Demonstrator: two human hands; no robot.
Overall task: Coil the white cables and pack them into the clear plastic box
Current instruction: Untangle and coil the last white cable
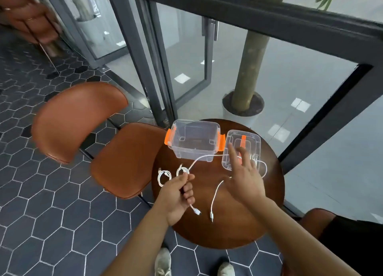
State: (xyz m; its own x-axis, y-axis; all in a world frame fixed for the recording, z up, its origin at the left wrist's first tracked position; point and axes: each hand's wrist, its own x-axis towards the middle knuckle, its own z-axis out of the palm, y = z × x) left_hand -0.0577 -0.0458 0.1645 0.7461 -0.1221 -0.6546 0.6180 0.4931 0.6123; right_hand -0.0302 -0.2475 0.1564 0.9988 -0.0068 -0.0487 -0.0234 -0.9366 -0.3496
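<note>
While pinching a half-wound white cable [202, 157] in the left hand [178, 195], with right hand [244, 180] spread open: finished one coil [164, 177] on the table [228, 230]; yet to fill the empty clear box [194, 141].

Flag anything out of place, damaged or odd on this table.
Nothing is damaged or spilled. One small thing: the loose white cable crosses the clear lid lying beside the box, so pulling it could drag the lid.
</note>
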